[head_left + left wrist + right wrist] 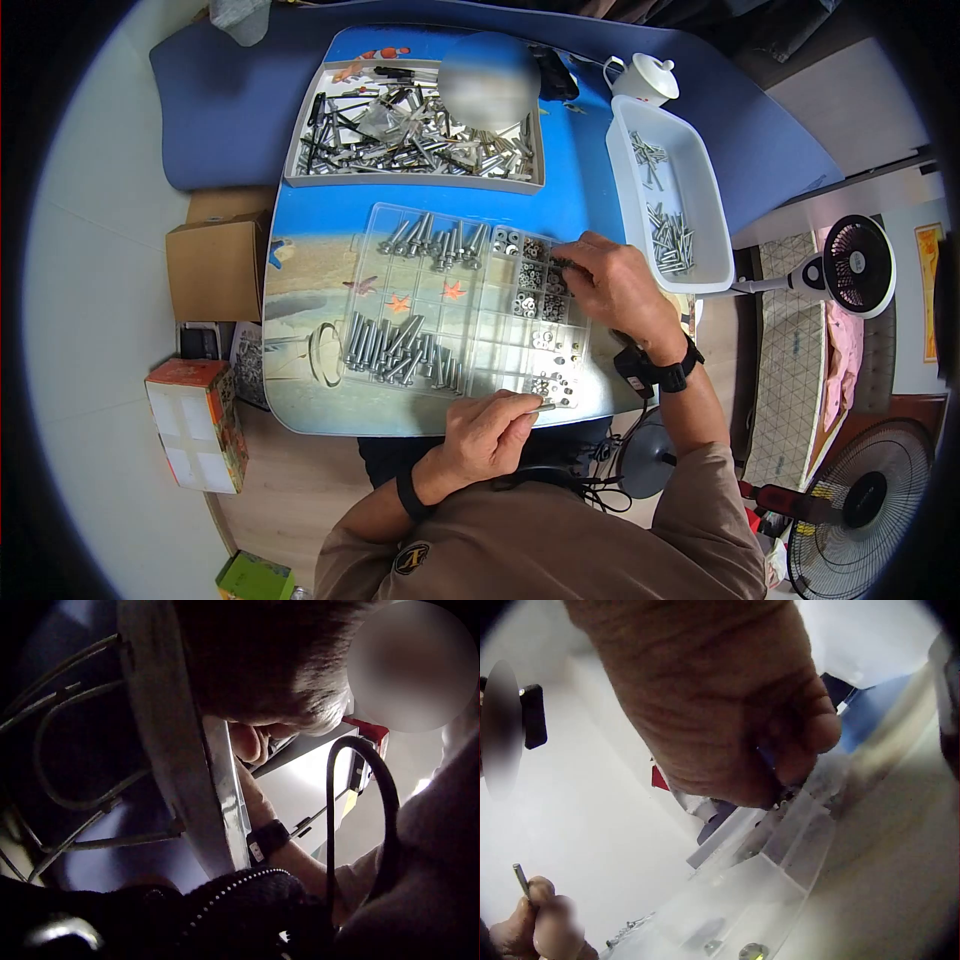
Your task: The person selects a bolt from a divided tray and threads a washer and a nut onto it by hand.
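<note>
My left hand [488, 435] pinches a slim metal bolt [544, 407] between thumb and fingers, at the near edge of a clear compartment box [430, 300]. In the right wrist view the bolt's shank [522, 882] sticks up from those fingers, its head hidden. My right hand [618, 285] reaches into the box's upper right small compartments, fingertips down among the nuts [530, 275]. I cannot tell whether it pinches one. Longer bolts [385, 345] lie in the box's left compartments, and more small nuts and washers [550, 385] sit in the lower right ones.
A shallow tray [415, 183] heaped with mixed hardware stands at the back of the table. At the right is a white bin [690, 185] holding two groups of screws, with a white lidded pot [645, 78] behind it. A fan [860, 265] stands beyond.
</note>
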The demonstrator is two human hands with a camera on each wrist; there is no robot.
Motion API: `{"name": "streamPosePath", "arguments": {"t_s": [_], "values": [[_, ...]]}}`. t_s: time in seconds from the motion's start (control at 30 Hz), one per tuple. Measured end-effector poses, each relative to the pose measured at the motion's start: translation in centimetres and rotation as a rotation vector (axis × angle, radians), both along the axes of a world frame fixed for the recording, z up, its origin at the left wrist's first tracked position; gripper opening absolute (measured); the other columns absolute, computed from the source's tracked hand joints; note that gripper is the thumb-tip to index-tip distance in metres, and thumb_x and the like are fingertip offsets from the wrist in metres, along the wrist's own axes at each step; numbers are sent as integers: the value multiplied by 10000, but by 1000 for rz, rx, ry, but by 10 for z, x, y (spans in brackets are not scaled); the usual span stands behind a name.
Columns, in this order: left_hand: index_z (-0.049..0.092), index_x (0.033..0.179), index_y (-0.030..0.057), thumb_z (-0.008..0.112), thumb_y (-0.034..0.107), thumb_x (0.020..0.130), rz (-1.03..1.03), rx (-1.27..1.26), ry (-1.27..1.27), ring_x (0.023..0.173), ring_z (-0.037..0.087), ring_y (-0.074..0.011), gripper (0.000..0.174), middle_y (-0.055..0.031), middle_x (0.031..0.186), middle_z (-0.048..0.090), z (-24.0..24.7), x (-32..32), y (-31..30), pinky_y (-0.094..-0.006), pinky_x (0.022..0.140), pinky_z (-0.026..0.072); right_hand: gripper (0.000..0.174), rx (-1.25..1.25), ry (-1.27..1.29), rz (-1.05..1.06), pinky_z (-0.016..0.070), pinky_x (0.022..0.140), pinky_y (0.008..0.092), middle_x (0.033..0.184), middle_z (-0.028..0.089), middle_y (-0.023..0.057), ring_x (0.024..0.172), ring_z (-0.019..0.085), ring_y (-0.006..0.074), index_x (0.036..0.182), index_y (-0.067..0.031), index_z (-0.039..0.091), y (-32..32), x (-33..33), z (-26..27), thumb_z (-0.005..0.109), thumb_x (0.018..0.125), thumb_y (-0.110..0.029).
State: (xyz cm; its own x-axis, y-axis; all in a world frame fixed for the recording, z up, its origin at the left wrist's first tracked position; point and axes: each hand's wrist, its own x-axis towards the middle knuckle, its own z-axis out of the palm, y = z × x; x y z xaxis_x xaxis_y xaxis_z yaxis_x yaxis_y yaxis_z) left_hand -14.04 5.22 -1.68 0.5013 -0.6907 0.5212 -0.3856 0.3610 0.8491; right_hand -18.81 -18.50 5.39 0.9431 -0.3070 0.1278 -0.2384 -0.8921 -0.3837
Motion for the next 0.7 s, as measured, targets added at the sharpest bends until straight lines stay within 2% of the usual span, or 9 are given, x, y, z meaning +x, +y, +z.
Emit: {"name": "streamPosePath", "arguments": {"t_s": [0.3, 0.7], "values": [[632, 1015, 2, 658, 4, 864, 1, 5, -9, 551, 648, -225, 154, -117, 736, 680, 0, 1, -1, -318, 482, 486, 196, 32, -23, -19, 510, 651, 399, 805, 667, 145, 698, 648, 326, 941, -34, 749, -3, 3, -6, 653, 773, -1], [637, 1002, -10, 651, 10, 872, 0, 5, -4, 528, 630, -212, 133, -114, 705, 659, 0, 2, 0, -302, 485, 477, 140, -40, 54, 1, 513, 650, 422, 811, 650, 156, 706, 642, 350, 910, -1, 714, 0, 1, 0, 633, 797, -22]]}}
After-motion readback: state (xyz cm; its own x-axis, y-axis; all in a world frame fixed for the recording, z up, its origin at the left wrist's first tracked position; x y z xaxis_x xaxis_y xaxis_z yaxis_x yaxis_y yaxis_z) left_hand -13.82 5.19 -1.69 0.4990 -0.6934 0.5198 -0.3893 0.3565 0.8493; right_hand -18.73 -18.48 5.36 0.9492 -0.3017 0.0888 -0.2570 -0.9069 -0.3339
